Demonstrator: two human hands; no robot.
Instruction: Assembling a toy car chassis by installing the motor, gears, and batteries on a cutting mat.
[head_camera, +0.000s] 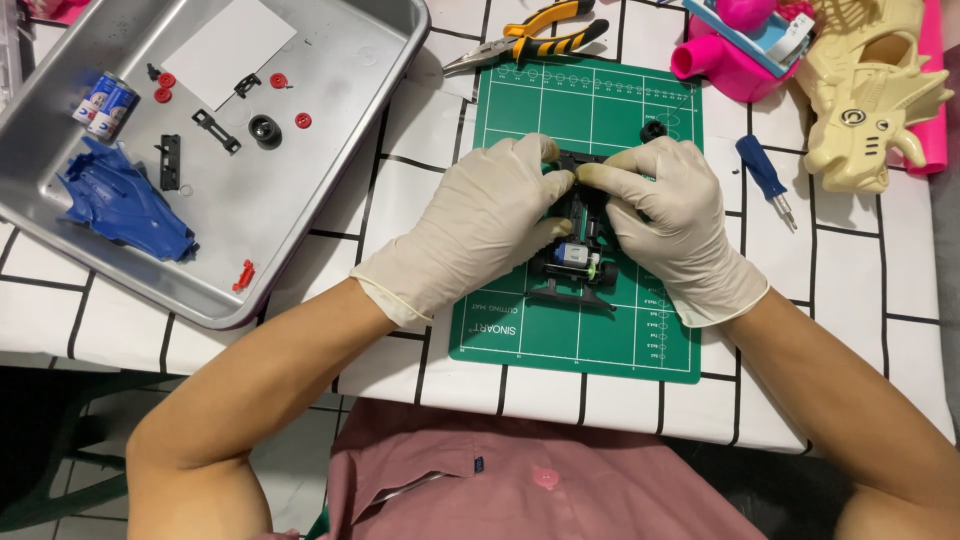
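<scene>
A single head-worn view looks steeply down, fairly close, probably from just above the green cutting mat (520, 330).

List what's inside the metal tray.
The metal tray holds a blue car body shell, two batteries, a white card, small red parts, black clips and a black wheel. Nothing visible under the shell or card.

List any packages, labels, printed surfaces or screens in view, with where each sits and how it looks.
Two batteries: far left of the metal tray, side by side; cylinders with blue and white labels.
White card: flat in the tray's far part; blank rectangle.
Green cutting mat: under both hands, on the checked cloth; white grid lines and printed markings.
Blue and white packet: top right, on a pink toy; partly cut off.
No screens visible.
</scene>
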